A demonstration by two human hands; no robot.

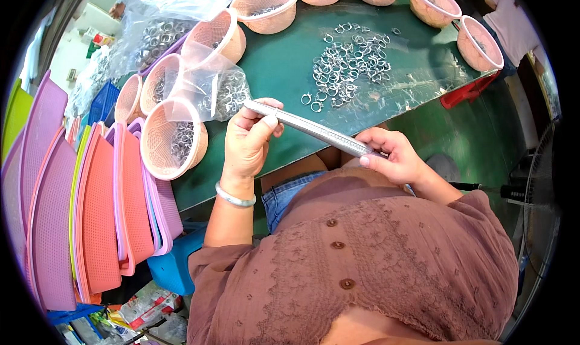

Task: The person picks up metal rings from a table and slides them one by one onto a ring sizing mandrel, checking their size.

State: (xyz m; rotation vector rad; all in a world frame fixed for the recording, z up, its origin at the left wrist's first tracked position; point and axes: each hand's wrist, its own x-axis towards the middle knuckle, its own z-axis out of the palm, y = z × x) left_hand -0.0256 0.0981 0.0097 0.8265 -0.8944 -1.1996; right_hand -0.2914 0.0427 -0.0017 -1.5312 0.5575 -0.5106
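A long tapered metal ring mandrel (317, 129) slants across in front of my body, over the table's near edge. My right hand (393, 156) is closed around its thicker lower end. At the thin end, my left hand (254, 130) is closed, thumb and fingers pinching about the tip. Whether a small ring sits between those fingers is too small to make out. Beyond the mandrel, a loose pile of silvery rings (350, 67) lies on the green table (284, 55). Left of my left hand is a clear plastic bag (231, 94) holding many rings.
Pink baskets (175, 139) line the table's left and far edges, several with rings inside. Larger plastic bags (160, 37) lie at the far left. Stacked coloured baskets (99, 206) stand left of me. A fan (538, 194) is at right; another person (513, 22) stands at the far right.
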